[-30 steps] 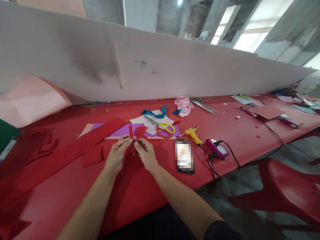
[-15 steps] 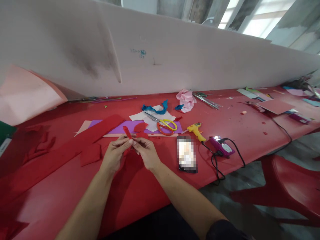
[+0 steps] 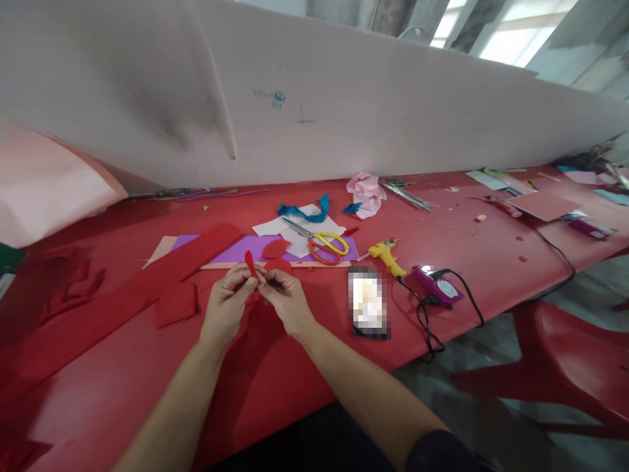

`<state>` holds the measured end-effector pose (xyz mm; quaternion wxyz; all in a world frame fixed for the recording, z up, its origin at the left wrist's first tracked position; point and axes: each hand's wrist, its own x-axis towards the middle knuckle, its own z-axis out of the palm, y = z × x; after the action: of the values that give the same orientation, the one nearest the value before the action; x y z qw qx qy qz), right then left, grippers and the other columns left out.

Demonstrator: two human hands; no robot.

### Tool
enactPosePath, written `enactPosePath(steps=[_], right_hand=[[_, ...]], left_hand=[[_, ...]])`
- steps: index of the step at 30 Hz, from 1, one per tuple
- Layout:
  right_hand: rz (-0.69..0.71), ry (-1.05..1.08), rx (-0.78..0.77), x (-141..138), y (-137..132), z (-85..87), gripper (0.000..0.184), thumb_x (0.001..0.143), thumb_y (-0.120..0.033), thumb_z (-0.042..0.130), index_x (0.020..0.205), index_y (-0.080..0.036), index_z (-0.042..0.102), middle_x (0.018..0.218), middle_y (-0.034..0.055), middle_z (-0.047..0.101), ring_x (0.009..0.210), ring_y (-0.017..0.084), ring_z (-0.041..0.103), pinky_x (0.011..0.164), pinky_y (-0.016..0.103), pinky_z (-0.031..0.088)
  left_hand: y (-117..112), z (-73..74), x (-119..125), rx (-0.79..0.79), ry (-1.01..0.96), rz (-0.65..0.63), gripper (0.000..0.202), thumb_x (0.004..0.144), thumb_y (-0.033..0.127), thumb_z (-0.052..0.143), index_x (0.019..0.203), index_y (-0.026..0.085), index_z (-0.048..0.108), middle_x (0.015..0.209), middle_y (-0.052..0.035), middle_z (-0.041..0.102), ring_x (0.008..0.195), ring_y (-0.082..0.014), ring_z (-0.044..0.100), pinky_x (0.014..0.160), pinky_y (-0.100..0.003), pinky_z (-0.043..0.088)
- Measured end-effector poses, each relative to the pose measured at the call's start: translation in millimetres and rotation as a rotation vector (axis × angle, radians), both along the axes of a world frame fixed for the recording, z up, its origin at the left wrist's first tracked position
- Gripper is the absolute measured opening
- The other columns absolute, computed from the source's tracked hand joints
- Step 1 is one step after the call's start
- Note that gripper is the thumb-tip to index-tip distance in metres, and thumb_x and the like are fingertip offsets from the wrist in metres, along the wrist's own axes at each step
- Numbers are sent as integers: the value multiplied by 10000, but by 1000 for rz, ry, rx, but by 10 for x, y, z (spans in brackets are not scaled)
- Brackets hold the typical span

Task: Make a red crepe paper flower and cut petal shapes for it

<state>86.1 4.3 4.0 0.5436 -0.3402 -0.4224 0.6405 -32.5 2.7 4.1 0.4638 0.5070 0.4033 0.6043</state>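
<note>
My left hand (image 3: pixel 226 305) and my right hand (image 3: pixel 287 300) meet just above the red table (image 3: pixel 147 367), fingertips pinched together on a small piece of red crepe paper (image 3: pixel 251 263) whose twisted end sticks up between them. Behind my hands lie cut red petal shapes (image 3: pixel 275 249) on a purple sheet (image 3: pixel 230 251). A long red crepe strip (image 3: pixel 122 301) runs off to the left.
Yellow and orange scissors (image 3: pixel 322 244) lie on white paper, a yellow glue gun (image 3: pixel 388 255) and a phone (image 3: pixel 368 305) to the right, a purple plug box (image 3: pixel 437 285) with a black cable. Pink foam board (image 3: pixel 344 124) stands behind. A red chair (image 3: pixel 565 367) is at right.
My hands have stayed together on the red paper. Its upright end has turned a little between my fingers. The view has tipped down slightly.
</note>
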Motion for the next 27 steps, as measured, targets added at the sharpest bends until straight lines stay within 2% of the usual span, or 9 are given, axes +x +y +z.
enactPosePath(steps=[3, 8, 15, 21, 27], right_hand=[[-9, -10, 1, 1, 9, -27, 256, 677, -428, 746, 721, -215, 611, 591, -56, 465, 542, 94, 380, 528, 245, 326], [-34, 29, -30, -3, 26, -75, 265, 661, -412, 768, 793, -215, 649, 620, -51, 519, 513, 86, 398, 498, 240, 325], [0, 5, -21, 8, 2, -32, 256, 676, -409, 771, 718, -206, 621, 576, -60, 502, 495, 85, 415, 514, 244, 351], [-26, -52, -42, 4, -17, -8, 255, 696, -425, 757, 712, -203, 631, 546, -65, 492, 479, 85, 400, 491, 241, 347], [-31, -30, -58, 11, -27, -10, 222, 682, -385, 767, 690, -212, 627, 546, -62, 515, 483, 88, 417, 495, 242, 354]], left_hand=[[10, 13, 16, -55, -65, -20, 109, 765, 314, 711, 752, 210, 741, 1001, -62, 693, 995, -224, 613, 867, -323, 484], [17, 46, 48, -212, -206, -68, 175, 689, 346, 772, 747, 184, 740, 972, -77, 699, 918, -223, 630, 740, -304, 513], [16, -8, 31, -142, -199, -89, 156, 733, 326, 742, 717, 174, 711, 951, -71, 683, 828, -190, 621, 640, -270, 507], [13, -19, 43, -235, -292, -222, 184, 787, 344, 695, 808, 163, 676, 796, -31, 642, 673, -146, 594, 580, -253, 486], [15, -20, 41, -206, -301, -254, 172, 818, 329, 671, 789, 159, 662, 766, -18, 615, 614, -116, 557, 556, -237, 459]])
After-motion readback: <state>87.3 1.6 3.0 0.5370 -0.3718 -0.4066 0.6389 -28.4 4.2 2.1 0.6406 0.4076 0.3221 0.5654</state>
